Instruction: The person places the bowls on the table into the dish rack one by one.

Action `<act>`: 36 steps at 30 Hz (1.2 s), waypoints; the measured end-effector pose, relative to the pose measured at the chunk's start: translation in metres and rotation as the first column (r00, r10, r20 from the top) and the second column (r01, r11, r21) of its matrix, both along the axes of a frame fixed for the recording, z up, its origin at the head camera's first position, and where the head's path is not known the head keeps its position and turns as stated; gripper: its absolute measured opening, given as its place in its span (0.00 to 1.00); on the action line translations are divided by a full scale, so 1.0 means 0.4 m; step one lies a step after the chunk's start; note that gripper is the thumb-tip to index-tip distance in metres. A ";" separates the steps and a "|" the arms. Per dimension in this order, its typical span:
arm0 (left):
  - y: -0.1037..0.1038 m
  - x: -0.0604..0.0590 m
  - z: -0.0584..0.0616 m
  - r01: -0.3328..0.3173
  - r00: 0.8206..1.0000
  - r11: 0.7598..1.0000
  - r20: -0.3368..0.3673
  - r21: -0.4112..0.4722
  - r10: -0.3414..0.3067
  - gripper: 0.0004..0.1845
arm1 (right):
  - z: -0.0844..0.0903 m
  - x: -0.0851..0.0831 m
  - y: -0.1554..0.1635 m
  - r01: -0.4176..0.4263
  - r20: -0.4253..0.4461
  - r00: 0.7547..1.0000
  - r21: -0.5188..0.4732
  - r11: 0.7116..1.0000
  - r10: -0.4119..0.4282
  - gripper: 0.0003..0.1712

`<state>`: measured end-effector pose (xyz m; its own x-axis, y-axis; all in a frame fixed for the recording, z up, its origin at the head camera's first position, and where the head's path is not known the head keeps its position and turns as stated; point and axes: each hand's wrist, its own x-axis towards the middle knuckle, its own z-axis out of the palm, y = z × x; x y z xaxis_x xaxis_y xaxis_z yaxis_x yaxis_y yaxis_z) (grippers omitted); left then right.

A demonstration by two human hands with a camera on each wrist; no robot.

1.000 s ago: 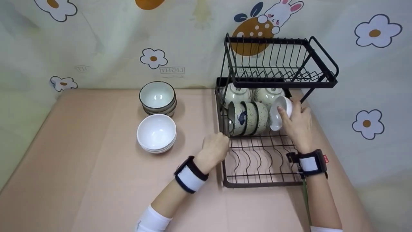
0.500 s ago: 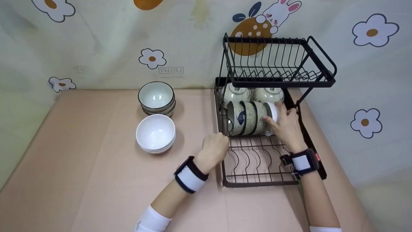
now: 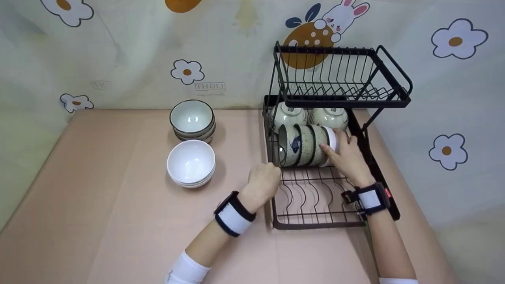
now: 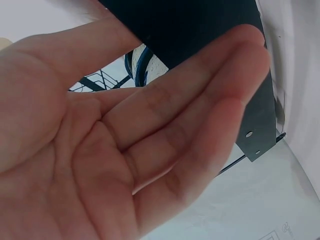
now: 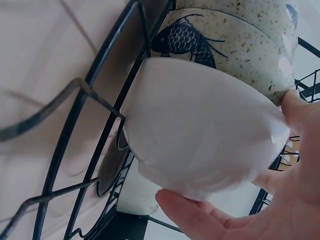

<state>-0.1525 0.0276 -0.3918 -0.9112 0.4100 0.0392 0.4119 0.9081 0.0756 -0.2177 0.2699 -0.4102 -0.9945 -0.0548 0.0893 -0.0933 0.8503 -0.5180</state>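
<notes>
My right hand [image 3: 349, 159] grips a white bowl [image 5: 205, 125] standing on its side in the lower tier of a black dish rack [image 3: 321, 226]. In the right wrist view, a thumb and fingers lie around its base and wall. The bowl nests against a row of speckled green bowls [image 3: 304, 145], also on edge, one with a blue fish. At the rack's left side my left hand [image 3: 263, 181] holds the dark side panel [image 4: 200, 25], fingers in front and the thumb tip hidden behind it.
Two pale bowls [image 3: 290, 114] rest upside down at the back of the lower tier, beneath the upper tier [image 3: 347, 103]. Left on the table [image 3: 118, 197] stand a stack of dark-rimmed bowls [image 3: 193, 117] and a stack of white bowls [image 3: 191, 162]. A patterned cloth [image 3: 130, 47] hangs behind.
The right hand has moved left with the white bowl, turning it from tilted to on edge against the speckled row. The left hand stays at the rack's side.
</notes>
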 end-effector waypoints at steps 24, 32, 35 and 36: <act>-0.109 -0.047 0.046 -0.334 0.937 0.942 0.114 0.027 0.329 0.19 | 0.003 0.005 -0.003 0.046 -0.112 0.992 -0.039 0.998 -0.050 0.32; -0.207 -0.076 0.073 -0.624 0.758 0.782 0.245 0.004 0.604 0.15 | 0.004 0.006 -0.001 0.063 -0.136 0.988 -0.052 0.997 -0.069 0.31; -0.240 -0.077 0.067 -0.588 0.775 0.808 0.313 0.037 0.550 0.13 | 0.002 0.005 -0.001 0.067 -0.136 0.988 -0.056 0.996 -0.075 0.31; -0.248 -0.077 0.064 -0.570 0.786 0.820 0.327 0.053 0.525 0.13 | 0.002 0.004 -0.001 0.069 -0.137 0.988 -0.057 0.996 -0.076 0.31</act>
